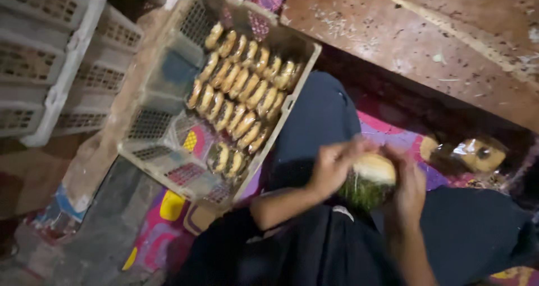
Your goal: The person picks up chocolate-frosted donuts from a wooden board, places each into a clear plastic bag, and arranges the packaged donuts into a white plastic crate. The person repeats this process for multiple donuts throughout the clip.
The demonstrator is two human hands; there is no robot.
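- The left hand was raised over the lap, fingers curled on the left side of a pale round bun.
- The right hand stood upright, its palm closed against the right side of the bun.
- Both hands were together around it, above a green tuft.
- A beige plastic crate with rows of wrapped buns lay just beside the knee.

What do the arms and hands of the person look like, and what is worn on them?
The left hand and the right hand are bare, with no gloves. No ring, watch or bracelet can be made out in the blurred picture. Both forearms are uncovered; dark sleeves seem to end near the elbows, above dark clothing.
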